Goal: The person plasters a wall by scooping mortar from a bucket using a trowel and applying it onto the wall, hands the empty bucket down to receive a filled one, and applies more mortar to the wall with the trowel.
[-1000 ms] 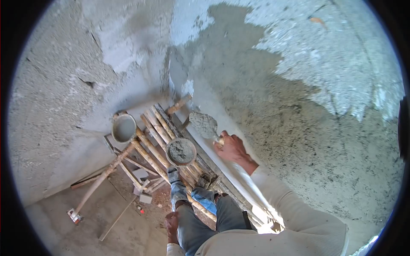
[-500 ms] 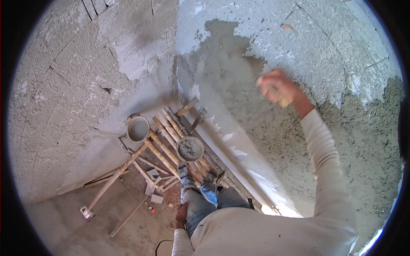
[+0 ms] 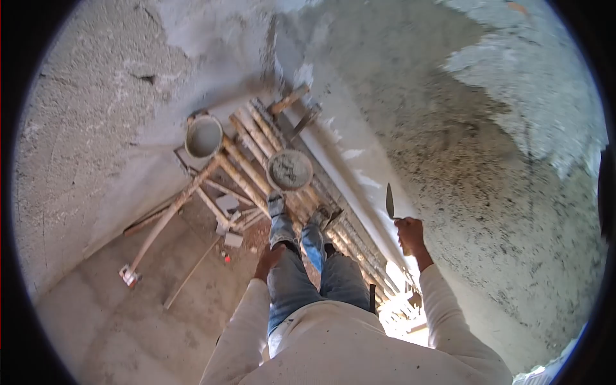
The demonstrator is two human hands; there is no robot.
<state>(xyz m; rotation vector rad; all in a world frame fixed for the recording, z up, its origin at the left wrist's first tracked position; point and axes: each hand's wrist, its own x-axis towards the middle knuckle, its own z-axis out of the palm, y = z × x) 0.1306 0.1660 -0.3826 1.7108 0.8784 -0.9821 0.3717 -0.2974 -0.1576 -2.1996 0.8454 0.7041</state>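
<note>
My right hand [image 3: 410, 236] is closed around the handle of a small pointed trowel [image 3: 390, 201], its blade directed up and away from me. Hand and trowel are beside the lower part of the right wall [image 3: 462, 192], which carries damp grey mortar. Against my left thigh, near the knee, rests my left hand [image 3: 268, 260], holding nothing visible; its fingers lie along the jeans. A bucket of grey mortar [image 3: 289, 171] stands just beyond my feet on the pole platform. To its left is a second bucket [image 3: 205, 136] with smooth grey liquid in it.
I stand on a scaffold of wooden poles [image 3: 256, 138] in a wall corner. Far below, on the concrete floor [image 3: 128, 321], lie pale block pieces [image 3: 233, 239] and a long stick [image 3: 191, 273]. Bright light enters beside the platform at lower right.
My right hand has dropped from high on the right wall to waist level, and the trowel's blade is now plainly visible. My view has tilted downward. The left hand stays at my leg.
</note>
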